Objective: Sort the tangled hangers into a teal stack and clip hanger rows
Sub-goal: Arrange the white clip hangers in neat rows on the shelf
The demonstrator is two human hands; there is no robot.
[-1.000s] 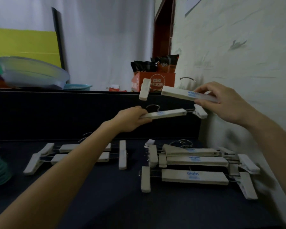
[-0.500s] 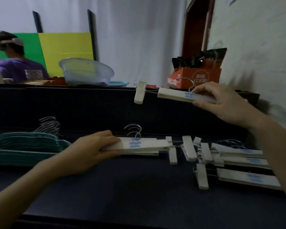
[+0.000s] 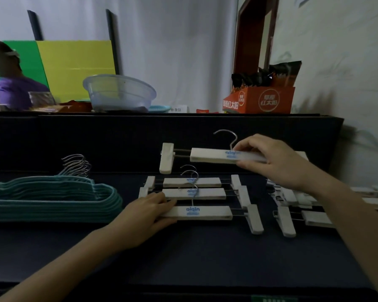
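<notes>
Dark blue is the table in front of me, with a raised dark panel at its far edge and a white curtain behind. At nine o'clock lies the teal hanger stack, flat on the table, with its metal hooks pointing toward twelve o'clock. Near the centre is the row of clip hangers, three wooden ones lying one behind the other with their bars parallel. My left hand holds the left end of the nearest clip hanger, fingers over the bar and thumb at its near edge; this hanger rests flat on the table. My right hand, at about one o'clock, grips the raised clip hanger by the right part of its bar, up off the table, with the hook upward and the left clip hanging down. The two hands are well apart. At three o'clock lies the tangled pile of clip hangers, partly hidden by my right forearm. On the ledge behind stand a clear plastic basin at eleven o'clock and an orange carton at one o'clock. A yellow board leans behind the basin, and a person in a purple shirt is at ten o'clock.
</notes>
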